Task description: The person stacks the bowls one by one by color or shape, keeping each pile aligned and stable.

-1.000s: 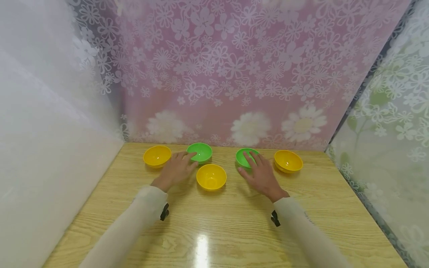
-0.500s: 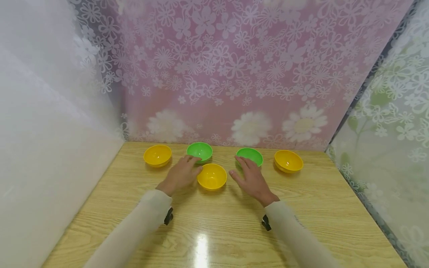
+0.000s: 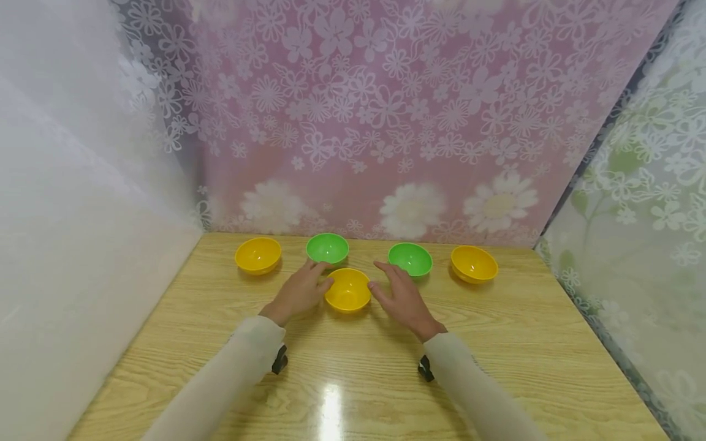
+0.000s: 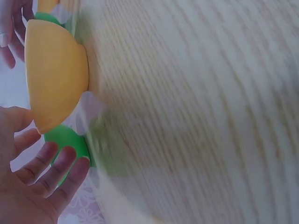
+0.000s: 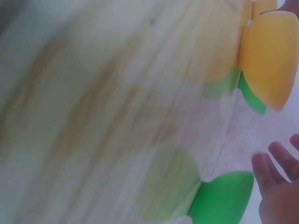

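Observation:
A yellow bowl [image 3: 348, 290] stands upright on the wooden table between my two hands. My left hand [image 3: 299, 291] is at its left side, the thumb at the rim and the other fingers extended beyond it. In the left wrist view those fingers [image 4: 49, 170] are spread, with a green bowl [image 4: 70, 142] behind them. My right hand [image 3: 404, 302] is on the other side, its thumb by the right rim; whether it touches is unclear. In the right wrist view its relaxed fingers [image 5: 275, 165] are apart from the yellow bowl [image 5: 270, 56].
Behind the middle bowl stand a left green bowl [image 3: 328, 248] and a right green bowl [image 3: 410, 259]. Yellow bowls stand at the far left [image 3: 258, 256] and far right [image 3: 474, 264]. A flowered pink curtain [image 3: 353, 122] hangs along the back edge of the table [image 3: 364, 380].
My right hand has come off the right green bowl, moving left and nearer to the middle yellow bowl. The left hand has shifted right to that bowl's rim. The bowls stay in place.

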Demonstrator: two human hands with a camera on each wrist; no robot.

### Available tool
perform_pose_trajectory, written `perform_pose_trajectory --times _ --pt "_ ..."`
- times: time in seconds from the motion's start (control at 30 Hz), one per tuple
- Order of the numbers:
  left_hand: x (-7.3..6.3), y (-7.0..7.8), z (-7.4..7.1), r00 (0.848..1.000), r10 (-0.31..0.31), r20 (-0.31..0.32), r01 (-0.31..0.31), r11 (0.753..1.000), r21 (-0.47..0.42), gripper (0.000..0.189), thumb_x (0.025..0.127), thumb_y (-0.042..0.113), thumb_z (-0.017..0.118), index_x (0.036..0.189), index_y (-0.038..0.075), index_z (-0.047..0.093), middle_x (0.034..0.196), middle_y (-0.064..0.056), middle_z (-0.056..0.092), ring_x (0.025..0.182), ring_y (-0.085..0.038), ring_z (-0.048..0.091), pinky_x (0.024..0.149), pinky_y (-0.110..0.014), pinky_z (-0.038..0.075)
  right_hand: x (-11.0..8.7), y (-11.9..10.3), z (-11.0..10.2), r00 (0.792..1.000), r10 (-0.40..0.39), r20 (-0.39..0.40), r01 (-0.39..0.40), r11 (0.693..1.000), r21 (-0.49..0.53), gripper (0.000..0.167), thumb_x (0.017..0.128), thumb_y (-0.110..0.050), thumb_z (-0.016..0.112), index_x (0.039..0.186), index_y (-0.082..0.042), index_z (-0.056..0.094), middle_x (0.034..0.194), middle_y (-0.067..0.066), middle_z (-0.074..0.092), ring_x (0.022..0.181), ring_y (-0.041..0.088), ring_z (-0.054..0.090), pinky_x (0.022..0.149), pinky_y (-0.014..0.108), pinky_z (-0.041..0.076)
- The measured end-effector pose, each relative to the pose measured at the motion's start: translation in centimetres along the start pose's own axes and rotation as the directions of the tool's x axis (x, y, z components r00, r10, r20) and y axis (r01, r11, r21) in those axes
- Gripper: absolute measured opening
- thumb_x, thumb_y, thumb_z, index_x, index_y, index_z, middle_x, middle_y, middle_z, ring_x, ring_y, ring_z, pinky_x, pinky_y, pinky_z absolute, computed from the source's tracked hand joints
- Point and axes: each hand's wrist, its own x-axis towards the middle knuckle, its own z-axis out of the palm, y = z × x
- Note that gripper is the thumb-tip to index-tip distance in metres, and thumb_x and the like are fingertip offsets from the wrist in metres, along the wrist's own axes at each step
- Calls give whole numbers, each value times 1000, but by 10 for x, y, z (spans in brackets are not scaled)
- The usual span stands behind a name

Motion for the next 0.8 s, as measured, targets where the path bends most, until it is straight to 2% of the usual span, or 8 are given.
perform_pose_trajectory --times 0.17,0.37,0.57,0.7,0.8 --pt "-1 2 1 1000 -5 2 5 999 -54 42 114 28 60 153 12 58 151 -13 59 132 -32 66 113 -54 59 1 -6 6 997 31 70 -37 995 88 65 111 -40 64 166 -11 44 162 17 53 133 37 64 108 55 62" --pt "0 2 2 1000 -10 4 10 997 -80 40 114 20 59 152 10 59 134 -12 70 119 -29 68 104 -50 61 2 -10 14 990 77 120 -93 987 132 64 112 -34 64 167 -9 42 156 19 58 120 32 69 103 50 65" --pt "1 -1 4 999 -45 9 46 986 -157 39 113 17 59 151 10 60 132 -13 71 102 -23 71 88 -40 65 4 -12 18 978 119 172 -154 966 207 59 111 -24 66 164 -9 46 152 20 60 114 30 70 100 44 66" --pt "1 0 6 995 -96 34 102 959 -266 40 114 17 59 153 10 59 141 -15 68 107 -25 73 79 -32 67 4 -16 17 963 168 209 -222 936 274 59 111 -19 65 166 -12 45 152 22 56 114 30 70 93 39 69" --pt "0 0 6 987 -151 59 162 917 -364 40 114 16 59 153 12 59 148 -15 64 114 -27 71 76 -32 69 5 -18 16 950 212 231 -281 900 332 58 110 -16 64 165 -15 45 155 23 53 116 31 70 91 36 70"
